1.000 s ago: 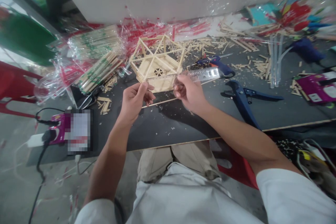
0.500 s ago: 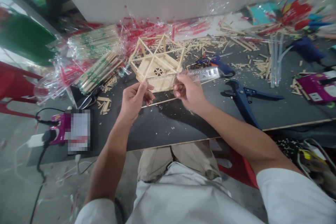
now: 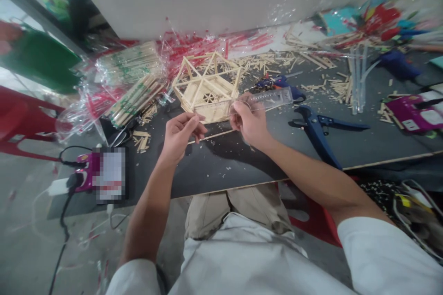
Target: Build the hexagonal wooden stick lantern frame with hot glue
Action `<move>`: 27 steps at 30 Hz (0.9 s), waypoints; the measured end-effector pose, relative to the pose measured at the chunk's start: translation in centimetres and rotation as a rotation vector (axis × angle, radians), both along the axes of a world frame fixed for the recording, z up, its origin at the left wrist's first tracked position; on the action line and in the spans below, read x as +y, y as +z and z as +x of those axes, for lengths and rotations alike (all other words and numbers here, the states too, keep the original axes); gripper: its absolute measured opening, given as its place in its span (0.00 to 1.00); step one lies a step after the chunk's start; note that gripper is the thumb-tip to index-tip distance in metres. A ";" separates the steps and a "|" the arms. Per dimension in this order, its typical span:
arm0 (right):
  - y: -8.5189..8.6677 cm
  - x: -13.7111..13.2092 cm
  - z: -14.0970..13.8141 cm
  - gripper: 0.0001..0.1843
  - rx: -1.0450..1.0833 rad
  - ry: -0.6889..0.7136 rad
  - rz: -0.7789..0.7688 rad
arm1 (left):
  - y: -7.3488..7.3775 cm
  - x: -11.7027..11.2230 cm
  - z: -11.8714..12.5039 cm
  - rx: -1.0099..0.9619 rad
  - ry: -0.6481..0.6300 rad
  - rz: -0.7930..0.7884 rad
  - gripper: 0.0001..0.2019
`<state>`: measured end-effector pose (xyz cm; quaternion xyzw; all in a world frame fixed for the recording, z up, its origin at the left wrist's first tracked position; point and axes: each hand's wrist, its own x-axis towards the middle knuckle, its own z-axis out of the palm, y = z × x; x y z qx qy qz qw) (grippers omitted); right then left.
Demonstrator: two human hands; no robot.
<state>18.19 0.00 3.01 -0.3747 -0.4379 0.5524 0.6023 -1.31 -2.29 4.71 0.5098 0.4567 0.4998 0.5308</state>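
Observation:
A clear plastic ruler is stretched between my hands, in front of a wooden stick model. My right hand is closed round its middle, thumb on top. My left hand has its thumb and forefinger pinched at the ruler's left end; whether a small stick is also between them I cannot make out. Behind the ruler stands the stick model, a six-sided frame with spokes on a flat base. A thin wooden strip lies along its front edge.
Blue cutters lie right of my right hand, with a blue glue gun behind the ruler. Bundled sticks in plastic are at the left. Cut stick pieces and clear glue sticks are at the right. Purple power strips sit at both sides.
My left thumb has slid slightly down and right at the ruler's end. My right hand keeps its hold on the ruler. The view has shifted slightly.

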 end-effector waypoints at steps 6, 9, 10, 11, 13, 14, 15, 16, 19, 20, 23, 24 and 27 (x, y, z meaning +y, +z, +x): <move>1.8 -0.5 1.9 0.16 -0.677 0.328 0.473 | 0.7 -0.4 0.1 -0.091 0.086 0.049 0.27; 2.3 0.3 4.2 0.14 -1.132 0.540 0.577 | 0.9 -1.4 -0.2 -0.129 0.072 0.028 0.27; 2.2 0.6 5.3 0.14 -1.275 0.462 0.558 | 0.8 -2.0 -0.3 -0.127 0.085 0.020 0.27; 2.0 0.9 6.4 0.15 -1.405 0.355 0.522 | 0.6 -2.7 -0.5 -0.118 0.109 0.015 0.27; 1.1 1.4 8.6 0.16 -1.624 0.165 0.428 | -0.1 -4.3 -0.6 -0.093 0.179 0.009 0.27; 0.7 1.6 9.7 0.18 -1.736 0.124 0.372 | -0.6 -5.1 -0.6 -0.084 0.209 0.003 0.28; 0.2 1.8 10.6 0.20 -1.828 0.120 0.318 | -1.1 -5.9 -0.5 -0.078 0.240 -0.005 0.28; -0.2 1.9 11.2 0.22 -1.892 0.139 0.283 | -1.7 -6.7 -0.3 -0.069 0.261 -0.018 0.29; -0.9 2.5 12.0 0.25 -1.971 0.195 0.311 | -3.1 -8.3 0.3 -0.017 0.292 -0.032 0.32; -1.0 2.7 12.0 0.25 -1.979 0.203 0.332 | -3.3 -8.6 0.4 0.008 0.283 -0.029 0.32; -0.6 3.0 11.4 0.24 -1.987 0.217 0.378 | -3.5 -8.9 0.6 0.054 0.214 -0.021 0.31; -0.3 3.1 11.3 0.23 -1.981 0.219 0.396 | -3.5 -8.9 0.6 0.051 0.195 -0.023 0.32; 1.2 2.7 11.0 0.20 -1.951 0.182 0.438 | -3.5 -8.6 0.3 0.007 0.184 -0.035 0.33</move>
